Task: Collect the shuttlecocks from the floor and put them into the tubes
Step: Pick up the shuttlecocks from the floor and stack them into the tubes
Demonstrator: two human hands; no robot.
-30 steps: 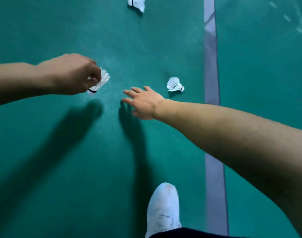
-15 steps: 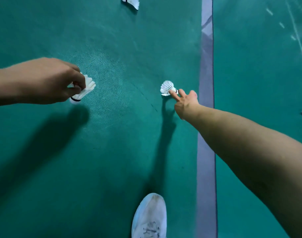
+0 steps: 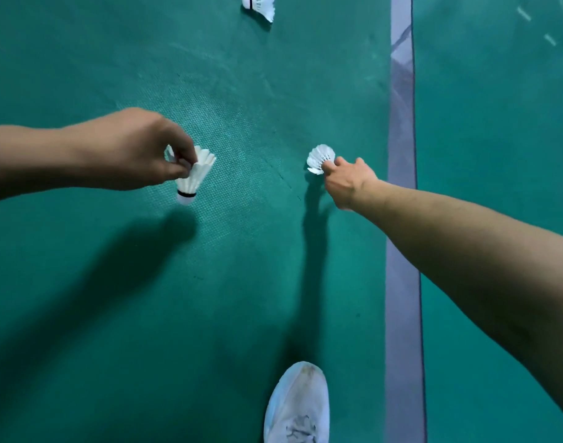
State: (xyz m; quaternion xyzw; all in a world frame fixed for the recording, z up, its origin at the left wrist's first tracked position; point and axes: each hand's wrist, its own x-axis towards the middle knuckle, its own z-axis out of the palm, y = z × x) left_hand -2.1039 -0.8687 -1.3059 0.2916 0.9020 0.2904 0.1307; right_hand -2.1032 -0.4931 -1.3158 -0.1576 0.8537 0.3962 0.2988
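1. A white shuttlecock (image 3: 320, 158) is lying on the green floor (image 3: 242, 91) right of the frame's centre, its feather skirt facing the camera and its cork end hidden behind the fingers reaching it.
2. The right hand (image 3: 349, 183) is reaching in from the right edge of the frame, and its grip is pinching the lower right side of that shuttlecock with curled fingertips; whether the shuttlecock is lifting off the floor cannot be told.
3. A second shuttlecock (image 3: 194, 175) is hanging left of centre, cork end with its black band pointing down and feathers fanning upward.
4. The left hand (image 3: 133, 150), coming in from the left edge, is clamping its grip on the feathers of this second shuttlecock, thumb and fingers closing round the skirt, holding it above the floor, where its shadow is falling just below.
5. A third shuttlecock (image 3: 261, 4) is lying on the floor at the top edge of the frame, partly cut off.
6. A grey court line (image 3: 401, 219) is running from top to bottom just right of the right hand.
7. A white shoe (image 3: 297, 407) is standing on the floor at the bottom centre, toe pointing up the frame.
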